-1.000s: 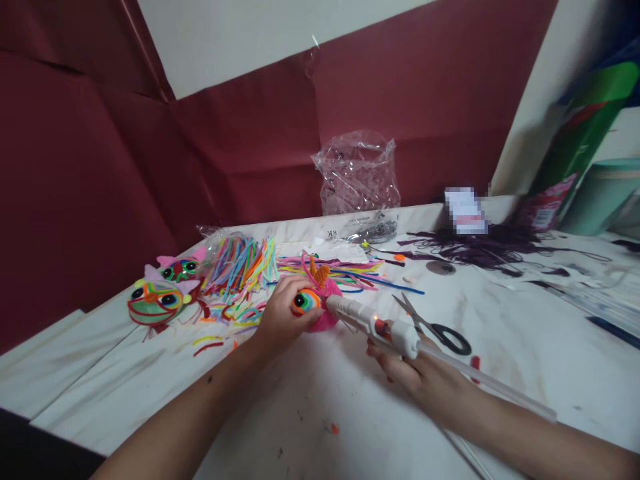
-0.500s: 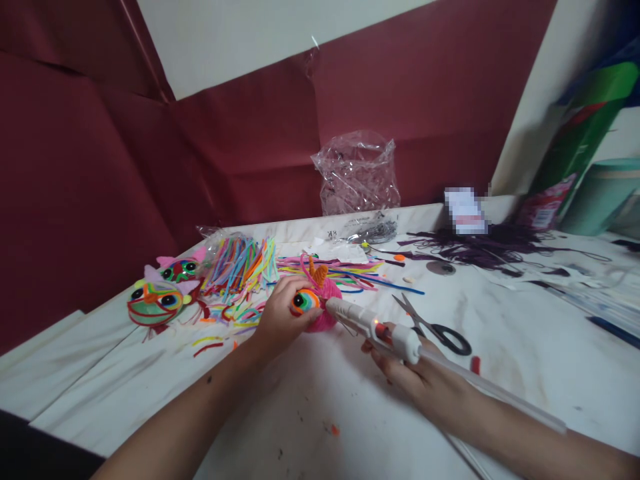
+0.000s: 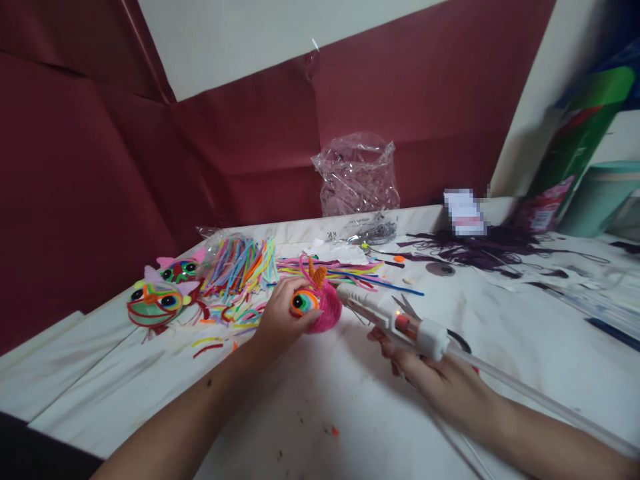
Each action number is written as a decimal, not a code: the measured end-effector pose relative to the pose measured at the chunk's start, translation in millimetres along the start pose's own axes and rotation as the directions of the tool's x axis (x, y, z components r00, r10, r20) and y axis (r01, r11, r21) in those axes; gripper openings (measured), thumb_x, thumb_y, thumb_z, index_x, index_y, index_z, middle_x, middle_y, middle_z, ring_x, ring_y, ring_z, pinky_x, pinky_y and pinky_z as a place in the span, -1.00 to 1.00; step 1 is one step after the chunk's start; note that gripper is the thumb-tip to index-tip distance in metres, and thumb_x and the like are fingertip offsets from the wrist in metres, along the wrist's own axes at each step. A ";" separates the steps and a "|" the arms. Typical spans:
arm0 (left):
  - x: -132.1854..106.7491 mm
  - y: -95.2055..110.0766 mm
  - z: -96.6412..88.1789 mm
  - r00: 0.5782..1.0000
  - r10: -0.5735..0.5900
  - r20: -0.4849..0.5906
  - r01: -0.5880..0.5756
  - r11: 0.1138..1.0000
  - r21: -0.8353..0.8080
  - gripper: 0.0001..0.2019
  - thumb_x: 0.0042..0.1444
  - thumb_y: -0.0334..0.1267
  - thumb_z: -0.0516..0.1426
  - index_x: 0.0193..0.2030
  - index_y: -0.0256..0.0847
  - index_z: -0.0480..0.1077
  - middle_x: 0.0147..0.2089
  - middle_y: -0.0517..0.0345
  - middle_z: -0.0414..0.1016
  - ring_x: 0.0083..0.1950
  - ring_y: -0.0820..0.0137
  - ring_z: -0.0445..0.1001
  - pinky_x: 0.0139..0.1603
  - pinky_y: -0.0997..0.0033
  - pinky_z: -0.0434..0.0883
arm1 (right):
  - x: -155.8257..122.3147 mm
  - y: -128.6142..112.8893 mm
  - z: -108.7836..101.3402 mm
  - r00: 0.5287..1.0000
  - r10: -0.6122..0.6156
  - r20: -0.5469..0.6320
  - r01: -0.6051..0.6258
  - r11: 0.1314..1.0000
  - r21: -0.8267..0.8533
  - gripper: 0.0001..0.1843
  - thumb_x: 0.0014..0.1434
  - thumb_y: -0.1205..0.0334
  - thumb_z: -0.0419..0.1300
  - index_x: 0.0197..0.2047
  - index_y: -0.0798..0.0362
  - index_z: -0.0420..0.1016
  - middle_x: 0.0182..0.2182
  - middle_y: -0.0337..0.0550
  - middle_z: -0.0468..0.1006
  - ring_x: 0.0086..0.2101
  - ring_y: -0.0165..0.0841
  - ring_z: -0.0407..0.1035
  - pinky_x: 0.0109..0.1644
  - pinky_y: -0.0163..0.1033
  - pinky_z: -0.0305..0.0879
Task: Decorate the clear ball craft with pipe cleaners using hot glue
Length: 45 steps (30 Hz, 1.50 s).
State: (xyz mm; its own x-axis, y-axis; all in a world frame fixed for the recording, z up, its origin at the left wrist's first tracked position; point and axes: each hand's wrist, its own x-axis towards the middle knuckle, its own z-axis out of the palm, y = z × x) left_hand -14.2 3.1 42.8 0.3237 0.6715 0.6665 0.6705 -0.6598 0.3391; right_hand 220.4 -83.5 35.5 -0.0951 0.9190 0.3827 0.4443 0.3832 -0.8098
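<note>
My left hand [image 3: 280, 319] is closed round a pink fuzzy ball figure [image 3: 320, 305] with a striped eye and an orange horn, resting it on the white table [image 3: 350, 413]. My right hand [image 3: 430, 380] grips a white hot glue gun [image 3: 395, 319] with a clear glue stick sticking out behind it. The gun's nozzle points at the figure's right side, a short gap away. Black-handled scissors [image 3: 453, 337] lie just behind the gun, partly hidden by it.
Two finished fuzzy figures [image 3: 160, 297] sit at the left. Coloured pipe-cleaner pieces [image 3: 245, 263] are heaped behind the figure. A crumpled clear bag [image 3: 357, 173] stands at the back wall. Dark purple strands [image 3: 480, 247] and green containers [image 3: 580, 147] occupy the right.
The glue gun has pulled back to the right and slightly up, away from the pink figure it was touching. My left hand keeps the figure in place.
</note>
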 end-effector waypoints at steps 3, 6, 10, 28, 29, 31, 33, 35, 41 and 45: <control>-2.0 -3.1 1.1 0.995 0.100 -0.012 -0.099 0.995 0.032 -0.64 0.05 -0.19 0.20 0.00 -0.17 0.31 -0.03 -0.01 0.42 0.04 0.20 0.40 0.07 0.12 0.38 | -1.0 3.7 2.5 1.000 0.007 0.007 -0.007 1.000 0.005 -0.70 0.11 0.07 -0.01 -0.30 0.03 0.46 -0.38 -0.10 0.61 -0.52 -0.28 0.42 -0.42 -0.19 0.40; -2.6 -5.9 2.0 0.982 0.191 -0.001 -0.190 0.979 0.069 -0.66 0.10 -0.16 0.16 0.02 -0.18 0.34 0.00 -0.06 0.38 0.06 0.19 0.39 0.08 0.10 0.37 | -1.9 4.5 5.0 1.000 -0.012 0.007 0.012 1.000 -0.001 -0.74 0.10 0.10 -0.01 -0.33 0.02 0.46 -0.40 -0.13 0.60 -0.49 -0.27 0.44 -0.37 -0.18 0.41; -1.9 -6.8 1.7 0.980 0.195 0.029 -0.197 0.975 0.099 -0.70 0.10 -0.18 0.15 -0.01 -0.17 0.38 0.02 -0.05 0.34 0.04 0.20 0.39 0.07 0.12 0.38 | -1.4 3.3 5.5 1.000 -0.030 -0.011 0.030 1.000 0.008 -0.74 0.09 0.11 -0.01 -0.33 0.02 0.45 -0.42 -0.12 0.60 -0.50 -0.28 0.43 -0.36 -0.17 0.42; -1.7 -6.0 4.9 0.969 0.245 0.018 -0.245 0.962 0.119 -0.71 0.12 -0.15 0.12 -0.04 -0.19 0.42 0.05 -0.13 0.48 0.12 0.13 0.38 0.13 0.01 0.34 | 17.4 27.2 -4.1 0.986 0.026 -0.165 -0.051 0.987 -0.152 -0.64 0.17 0.01 -0.04 -0.26 0.06 0.47 -0.39 -0.07 0.56 -0.35 -0.18 0.44 -0.29 -0.14 0.36; -1.7 -6.1 4.9 0.968 0.250 0.017 -0.250 0.961 0.121 -0.71 0.13 -0.16 0.12 -0.04 -0.20 0.43 0.04 -0.13 0.48 0.11 0.13 0.38 0.13 0.01 0.34 | 21.8 31.6 -7.8 0.988 0.004 -0.155 -0.034 0.980 -0.195 -0.67 0.18 0.05 -0.04 -0.28 0.05 0.45 -0.39 -0.08 0.55 -0.33 -0.20 0.43 -0.26 -0.15 0.35; -1.9 -5.8 4.8 0.965 0.262 0.021 -0.262 0.956 0.133 -0.72 0.12 -0.18 0.12 -0.05 -0.23 0.43 0.03 -0.16 0.48 0.11 0.13 0.38 0.12 0.02 0.35 | 28.6 37.8 -14.6 0.994 -0.009 -0.108 -0.025 0.949 -0.316 -0.76 0.16 0.12 -0.02 -0.32 0.03 0.40 -0.40 -0.13 0.52 -0.36 -0.23 0.41 -0.29 -0.18 0.33; -2.4 -5.4 4.6 0.964 0.264 0.027 -0.265 0.953 0.143 -0.72 0.12 -0.19 0.13 -0.07 -0.25 0.43 0.03 -0.18 0.48 0.10 0.12 0.39 0.11 0.02 0.35 | 31.3 39.9 -18.3 0.999 -0.041 -0.023 0.025 0.883 -0.469 -0.84 0.12 0.20 0.01 -0.32 0.04 0.37 -0.39 -0.12 0.49 -0.36 -0.23 0.39 -0.33 -0.20 0.30; -2.6 -5.4 4.9 0.967 0.254 0.035 -0.257 0.956 0.145 -0.73 0.12 -0.19 0.12 -0.07 -0.24 0.43 0.03 -0.17 0.48 0.10 0.12 0.38 0.12 0.00 0.34 | 30.3 38.9 -17.2 0.991 -0.100 0.092 0.136 0.786 -0.603 -0.86 0.07 0.28 0.03 -0.29 0.06 0.37 -0.34 -0.06 0.47 -0.29 -0.19 0.38 -0.30 -0.19 0.29; -1.8 -10.4 7.9 0.950 0.311 -0.018 -0.306 0.943 0.128 -0.75 0.11 -0.19 0.13 -0.07 -0.19 0.43 0.00 -0.10 0.50 0.08 0.15 0.41 0.11 0.07 0.35 | 19.9 30.3 0.7 0.947 -0.079 0.313 0.286 0.656 -0.699 -0.78 0.02 0.38 0.10 -0.21 0.14 0.42 -0.23 0.04 0.49 -0.18 -0.17 0.35 -0.13 -0.17 0.29; 1.6 -17.4 10.9 0.932 0.361 -0.042 -0.351 0.924 0.151 -0.74 0.10 -0.18 0.15 -0.07 -0.16 0.42 0.00 -0.06 0.50 0.08 0.15 0.41 0.13 0.09 0.35 | 20.0 24.7 2.4 0.917 -0.075 0.391 0.338 0.668 -0.663 -0.77 0.07 0.25 0.16 -0.19 0.14 0.46 -0.22 0.03 0.50 -0.14 -0.16 0.34 -0.12 -0.17 0.29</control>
State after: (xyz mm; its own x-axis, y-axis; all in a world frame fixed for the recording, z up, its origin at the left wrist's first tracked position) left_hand -18.1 19.4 30.8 0.5157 0.3731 0.7713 0.6067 -0.7947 -0.0213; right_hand 227.4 -55.4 22.1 -0.4692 0.8505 0.2376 0.8555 0.5045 -0.1165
